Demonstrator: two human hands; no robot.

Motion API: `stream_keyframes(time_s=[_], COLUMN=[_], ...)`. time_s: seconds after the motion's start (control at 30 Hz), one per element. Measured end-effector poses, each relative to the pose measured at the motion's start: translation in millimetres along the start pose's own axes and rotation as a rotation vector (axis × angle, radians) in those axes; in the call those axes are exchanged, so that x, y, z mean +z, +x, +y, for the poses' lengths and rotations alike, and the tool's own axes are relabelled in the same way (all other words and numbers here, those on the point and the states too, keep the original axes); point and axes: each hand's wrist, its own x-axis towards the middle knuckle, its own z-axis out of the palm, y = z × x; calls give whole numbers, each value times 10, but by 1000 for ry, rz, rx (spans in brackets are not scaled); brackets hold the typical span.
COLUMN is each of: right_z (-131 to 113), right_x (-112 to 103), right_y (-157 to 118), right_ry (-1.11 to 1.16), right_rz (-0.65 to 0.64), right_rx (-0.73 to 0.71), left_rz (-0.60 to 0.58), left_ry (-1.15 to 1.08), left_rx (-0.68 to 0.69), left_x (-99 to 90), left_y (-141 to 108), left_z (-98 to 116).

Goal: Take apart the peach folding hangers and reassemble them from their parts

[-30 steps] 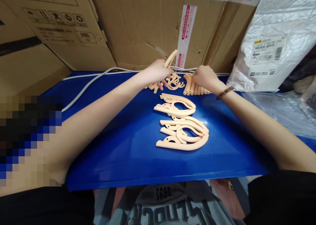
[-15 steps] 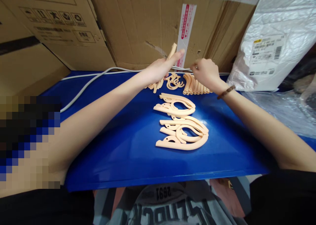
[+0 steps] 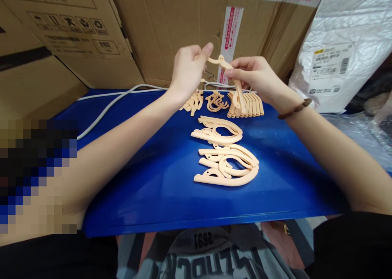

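My left hand [image 3: 190, 69] pinches the left end of a curved peach plastic piece [image 3: 214, 61], above the back of the blue table [image 3: 147, 181]. My right hand [image 3: 255, 77] is closed on a longer peach arm [image 3: 239, 92] that meets the curved piece between the hands and slants down over a row of similar arms [image 3: 252, 104]. Small hooks [image 3: 217, 101] and a pile of flat pieces [image 3: 194, 101] lie left of that row. Nearer to me lie several folded peach hangers [image 3: 226, 179], their curved parts to the right.
Cardboard boxes [image 3: 171, 30] stand along the back and left. A white cable [image 3: 105, 109] crosses the back left of the table. On the right stands a white plastic parcel [image 3: 330, 38], with clear plastic film [image 3: 358, 136] before it.
My right hand has risen from near the row of arms and now grips a long peach arm. My left hand has turned more upright, and the pieces in both hands now meet.
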Motion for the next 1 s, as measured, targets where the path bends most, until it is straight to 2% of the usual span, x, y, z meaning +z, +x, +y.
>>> stream_keyframes(time_s=[0.1,0.23,0.3,0.4,0.43,0.5,0.57,0.67,0.73,0.8,0.9,1.0], right_z=[-14,-75,-84,-73,-75,-105,-169,-258,-267,-231,-151,-105], right_x=[-130,-228,-220,-141,-108,-58,-49,-102,-143,-161,-152,-138], right_y=[8,-10,-22,-41,-48,-64,-78,-90,-86,-75,-59,-37], right_ry=[-107,-402,-664,-920,-909,-662,-340,-112,-75,-36,-7,19], right_rz=[24,107,133,100,71,12,1,48,71,88,102,128], right_rx=[-49,-172,-223,-203,-179,-98,-29,-4,13,46,79,81], left_rz=[11,-187,-259,-282,-270,-233,-203,-231,-310,-407,-502,-441], left_ry=[-73,-78,-56,66,131,259,304,253,223,233,345,511], left_rx=[-77,-123,-88,87,170,303,307,79,-124,-255,-274,-187], left_x=[-42,-64,-49,-22,-14,8,55,188,290,364,392,357], left_y=[40,23,-8,-54,-65,-71,-53,8,53,86,108,117], left_z=[10,23,28,32,25,-13,-87,-241,-336,-403,-446,-426])
